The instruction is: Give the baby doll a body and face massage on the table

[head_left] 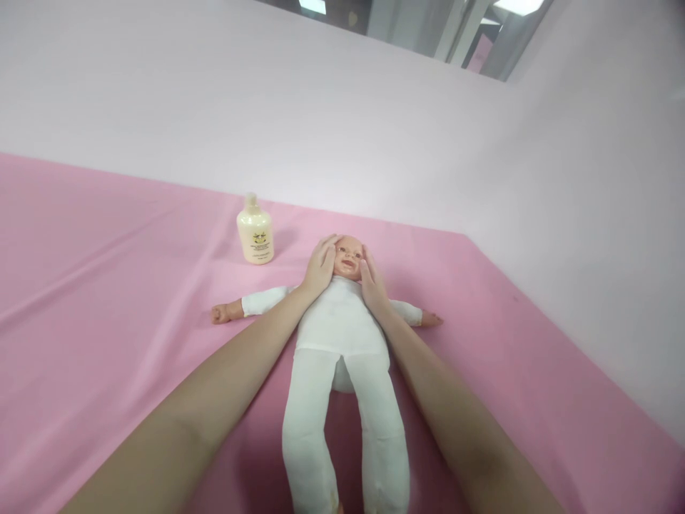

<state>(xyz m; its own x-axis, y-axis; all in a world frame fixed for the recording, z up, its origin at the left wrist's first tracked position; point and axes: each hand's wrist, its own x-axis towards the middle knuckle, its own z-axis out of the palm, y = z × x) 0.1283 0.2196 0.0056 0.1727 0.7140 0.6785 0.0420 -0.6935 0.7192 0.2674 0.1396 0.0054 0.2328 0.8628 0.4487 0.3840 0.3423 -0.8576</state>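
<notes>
A soft doll point(342, 335) flat on its back on a pink cloth point(107, 285), smooth and faintly creased, spread over the tabletop. Padded body in a white, matte fabric suit, long stuffed legs running toward the camera, arms spread wide to either side. Head of hard, glossy plastic, round and pink-toned, bare plastic fists poking out of the sleeves. Left hand point(320, 268) laid flat against one side of the doll's head, fingers stretched up along the temple, palm near the shoulder; no clench, grip loose and open, merely pressing. Right hand point(372, 283) cupped against the other side of the head in the same way, fingers extended along the cheek, grip likewise unclenched and resting on the plastic. Head thus between the two palms, touching both, with the doll's chest just below the wrists and both bare forearms running along either side of the torso. A squat bottle point(255, 231) beyond the doll's outstretched arm on the left-hand side, upright, cream-coloured plastic with rounded shoulders, a narrow cap and a small printed label; near the doll's head but clear of it and of the left hand. Behind the doll, plain pale pink wall panels point(374, 107), smooth and unmarked, meeting in a corner off to the doll's far right.
</notes>
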